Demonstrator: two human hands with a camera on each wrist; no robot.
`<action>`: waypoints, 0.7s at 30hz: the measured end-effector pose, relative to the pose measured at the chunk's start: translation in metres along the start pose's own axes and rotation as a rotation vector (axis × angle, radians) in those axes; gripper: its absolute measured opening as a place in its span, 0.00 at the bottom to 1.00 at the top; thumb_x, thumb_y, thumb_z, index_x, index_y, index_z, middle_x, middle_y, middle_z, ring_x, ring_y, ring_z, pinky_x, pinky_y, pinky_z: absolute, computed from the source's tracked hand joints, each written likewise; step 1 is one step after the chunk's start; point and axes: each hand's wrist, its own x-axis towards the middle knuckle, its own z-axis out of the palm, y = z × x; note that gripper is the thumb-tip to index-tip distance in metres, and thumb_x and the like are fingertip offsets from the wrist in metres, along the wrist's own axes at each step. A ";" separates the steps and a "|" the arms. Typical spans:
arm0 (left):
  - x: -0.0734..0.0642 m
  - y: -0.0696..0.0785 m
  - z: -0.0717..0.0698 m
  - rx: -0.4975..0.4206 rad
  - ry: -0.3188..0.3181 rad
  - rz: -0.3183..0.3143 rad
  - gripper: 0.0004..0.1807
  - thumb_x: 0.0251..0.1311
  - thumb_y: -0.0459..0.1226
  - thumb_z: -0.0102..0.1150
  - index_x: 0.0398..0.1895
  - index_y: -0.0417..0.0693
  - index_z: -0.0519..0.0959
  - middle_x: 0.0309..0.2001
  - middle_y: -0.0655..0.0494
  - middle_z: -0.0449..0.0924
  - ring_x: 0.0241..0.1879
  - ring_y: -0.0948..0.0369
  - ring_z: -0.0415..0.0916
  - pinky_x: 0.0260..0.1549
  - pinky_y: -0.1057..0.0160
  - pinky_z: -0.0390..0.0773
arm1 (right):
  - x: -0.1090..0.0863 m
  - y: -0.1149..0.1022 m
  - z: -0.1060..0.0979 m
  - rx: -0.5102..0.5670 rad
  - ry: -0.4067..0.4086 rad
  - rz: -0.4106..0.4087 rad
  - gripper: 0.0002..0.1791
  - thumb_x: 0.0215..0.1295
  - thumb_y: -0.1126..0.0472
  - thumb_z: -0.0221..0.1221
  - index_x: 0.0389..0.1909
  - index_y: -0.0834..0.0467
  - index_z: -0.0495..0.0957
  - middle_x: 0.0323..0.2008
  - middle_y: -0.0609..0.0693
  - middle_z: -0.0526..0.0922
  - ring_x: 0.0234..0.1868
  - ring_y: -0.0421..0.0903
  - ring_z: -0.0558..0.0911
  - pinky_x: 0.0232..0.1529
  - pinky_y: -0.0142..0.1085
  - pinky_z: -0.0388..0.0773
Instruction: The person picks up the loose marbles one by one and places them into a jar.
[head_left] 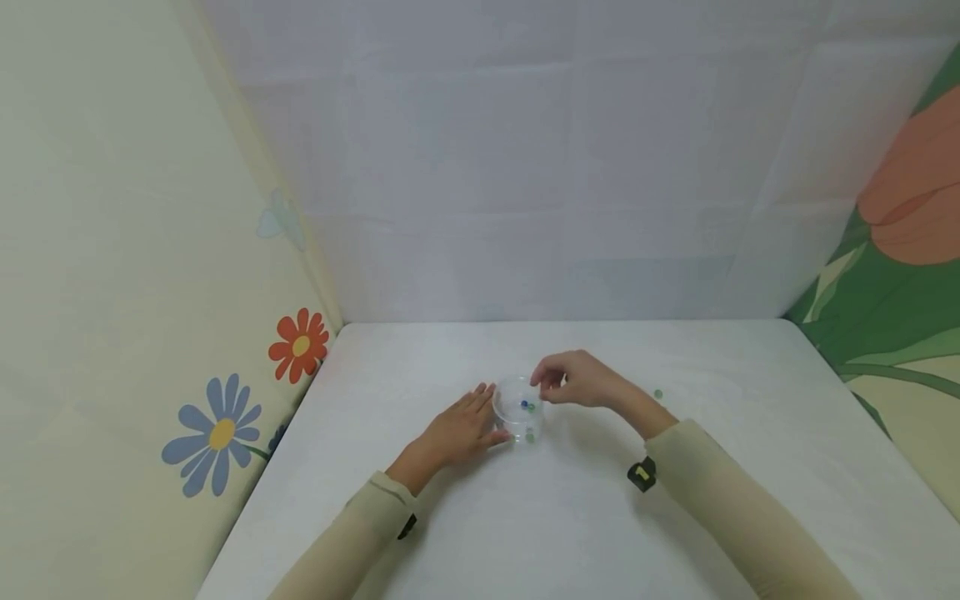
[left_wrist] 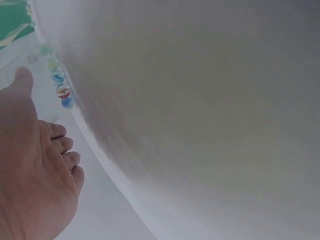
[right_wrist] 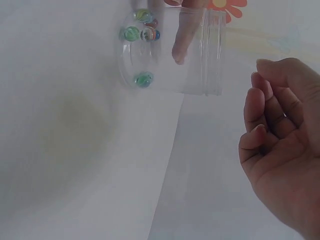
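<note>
A clear plastic jar stands mouth up on the white table, with several glass marbles on its bottom. My left hand rests against the left side of the jar, its fingers mostly straight and the thumb along the near side. Part of that hand shows through the clear wall in the right wrist view. Above the right side of the rim is my right hand, its fingers loosely bent. Nothing shows between its thumb and fingers in the right wrist view, where the hand is apart from the jar.
A lone green marble lies on the white tabletop to the right, beyond my right wrist. A white cloth hangs behind the table. Flower-patterned cloths flank it on the left and right.
</note>
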 end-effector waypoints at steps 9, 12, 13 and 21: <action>0.002 -0.003 0.005 -0.013 -0.003 -0.007 0.49 0.72 0.65 0.41 0.80 0.38 0.50 0.81 0.44 0.48 0.80 0.50 0.43 0.79 0.54 0.49 | -0.009 0.007 -0.005 0.008 0.000 0.016 0.14 0.64 0.64 0.66 0.50 0.59 0.83 0.33 0.42 0.83 0.38 0.41 0.80 0.40 0.35 0.81; 0.002 -0.003 0.007 0.003 -0.007 -0.009 0.49 0.72 0.66 0.39 0.80 0.38 0.49 0.81 0.45 0.48 0.80 0.51 0.43 0.79 0.55 0.48 | -0.015 0.010 -0.008 0.006 -0.001 0.029 0.15 0.64 0.63 0.66 0.52 0.57 0.82 0.34 0.41 0.83 0.38 0.41 0.80 0.40 0.35 0.80; 0.002 -0.003 0.007 0.007 -0.006 -0.008 0.49 0.72 0.66 0.39 0.80 0.38 0.49 0.81 0.45 0.48 0.80 0.51 0.43 0.79 0.55 0.48 | -0.017 0.011 -0.009 0.004 0.001 0.029 0.15 0.64 0.62 0.66 0.52 0.56 0.82 0.34 0.41 0.83 0.38 0.41 0.80 0.40 0.35 0.80; 0.001 -0.002 0.003 0.024 0.025 0.015 0.48 0.73 0.64 0.41 0.79 0.35 0.51 0.80 0.43 0.51 0.80 0.49 0.46 0.79 0.54 0.49 | -0.035 0.033 -0.023 0.012 0.036 0.037 0.17 0.65 0.62 0.67 0.54 0.56 0.81 0.34 0.43 0.83 0.38 0.42 0.81 0.40 0.36 0.80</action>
